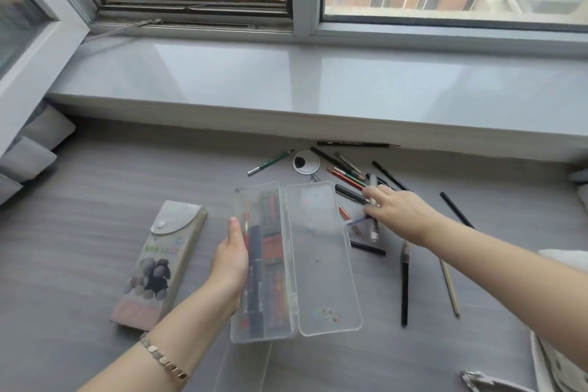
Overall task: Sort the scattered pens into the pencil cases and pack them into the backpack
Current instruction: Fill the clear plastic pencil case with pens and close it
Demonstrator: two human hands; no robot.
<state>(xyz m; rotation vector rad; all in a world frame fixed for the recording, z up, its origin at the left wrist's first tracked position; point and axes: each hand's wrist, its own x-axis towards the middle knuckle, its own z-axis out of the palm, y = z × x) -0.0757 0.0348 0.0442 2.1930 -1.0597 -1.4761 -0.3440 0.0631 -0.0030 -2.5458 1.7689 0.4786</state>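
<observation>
The clear pencil case (321,264) lies open at near centre of the grey tabletop (95,200), with pens packed in its left half. The left grip (230,259) is clamped on that half's left edge. Just to the right, the right grip (394,210) pinches a blurred pale pen (356,220) over the scattered pens (350,194). A printed pencil case (159,264) lies closed to the left.

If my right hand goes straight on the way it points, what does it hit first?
Probably the black pen by the right hand, then the clear pencil case lid; depth is unclear.
</observation>
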